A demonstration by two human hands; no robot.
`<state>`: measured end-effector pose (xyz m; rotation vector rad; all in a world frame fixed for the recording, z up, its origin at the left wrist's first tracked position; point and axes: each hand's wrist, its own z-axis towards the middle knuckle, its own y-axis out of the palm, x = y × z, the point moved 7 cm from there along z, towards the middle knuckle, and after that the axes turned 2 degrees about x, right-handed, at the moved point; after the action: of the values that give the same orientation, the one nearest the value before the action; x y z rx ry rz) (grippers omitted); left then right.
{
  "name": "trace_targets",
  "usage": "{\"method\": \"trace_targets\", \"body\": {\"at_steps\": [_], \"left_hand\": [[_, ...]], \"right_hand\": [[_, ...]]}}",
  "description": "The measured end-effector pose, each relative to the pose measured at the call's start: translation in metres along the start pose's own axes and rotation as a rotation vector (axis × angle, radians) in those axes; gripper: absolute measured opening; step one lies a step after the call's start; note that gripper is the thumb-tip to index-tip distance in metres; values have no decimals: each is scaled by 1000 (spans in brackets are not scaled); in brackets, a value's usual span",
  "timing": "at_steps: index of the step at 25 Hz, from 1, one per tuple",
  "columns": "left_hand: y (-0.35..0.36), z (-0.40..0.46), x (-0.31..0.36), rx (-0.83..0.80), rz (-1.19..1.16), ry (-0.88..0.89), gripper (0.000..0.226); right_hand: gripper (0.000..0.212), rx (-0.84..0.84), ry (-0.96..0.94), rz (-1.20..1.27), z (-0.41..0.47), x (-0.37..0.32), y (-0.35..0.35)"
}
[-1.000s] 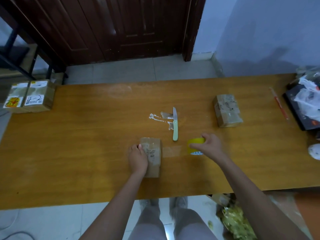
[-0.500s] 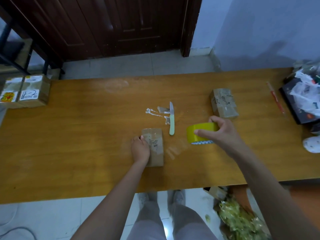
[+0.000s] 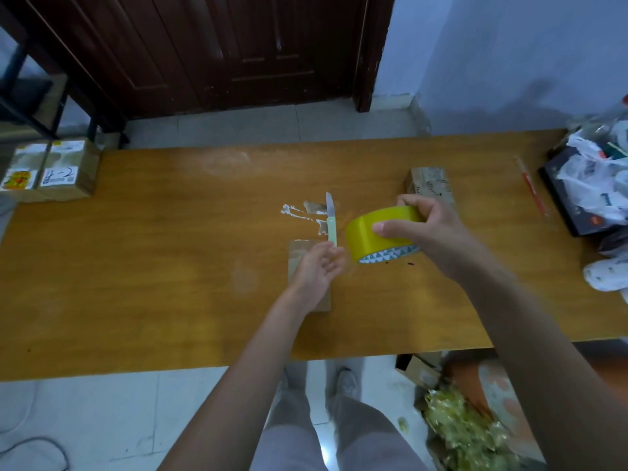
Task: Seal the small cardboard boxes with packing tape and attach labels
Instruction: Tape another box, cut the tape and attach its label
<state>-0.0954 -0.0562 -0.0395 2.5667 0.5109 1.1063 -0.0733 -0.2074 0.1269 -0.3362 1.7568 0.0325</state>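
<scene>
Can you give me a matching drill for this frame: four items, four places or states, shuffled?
Items:
1. tape roll
2. knife
3. labelled boxes
4. red pen

Places or states:
A. far left corner of the table
B. lying flat near the table's middle, beside white scraps
C. held up in the right hand
D. lying toward the right end, by the plastic bags

Pairs: 1-C, 2-B, 3-A, 4-D
</scene>
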Motion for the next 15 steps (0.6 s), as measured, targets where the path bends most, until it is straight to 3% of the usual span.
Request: {"method": "trace_targets", "body": {"at_steps": [2, 4, 6, 8, 12, 15], "left_hand": [[8, -9, -8, -139, -59, -115, 40], [6, -18, -12, -175, -89, -114, 31], [-5, -21, -11, -104, -127, -86, 15], [-21, -24, -4, -10, -88, -41, 13], [-64, -25, 11, 148, 131, 20, 14], [-97, -25, 30, 314, 428, 113, 23]], "right_hand": [[33, -10, -26, 17, -5, -10, -4], [33, -13, -42, 25, -11, -13, -9], [34, 13, -31, 27, -14, -9, -17], [38, 59, 3, -4, -16, 5, -25], [36, 127, 72, -146, -16, 53, -21], [35, 174, 120, -100, -16, 89, -3]]}}
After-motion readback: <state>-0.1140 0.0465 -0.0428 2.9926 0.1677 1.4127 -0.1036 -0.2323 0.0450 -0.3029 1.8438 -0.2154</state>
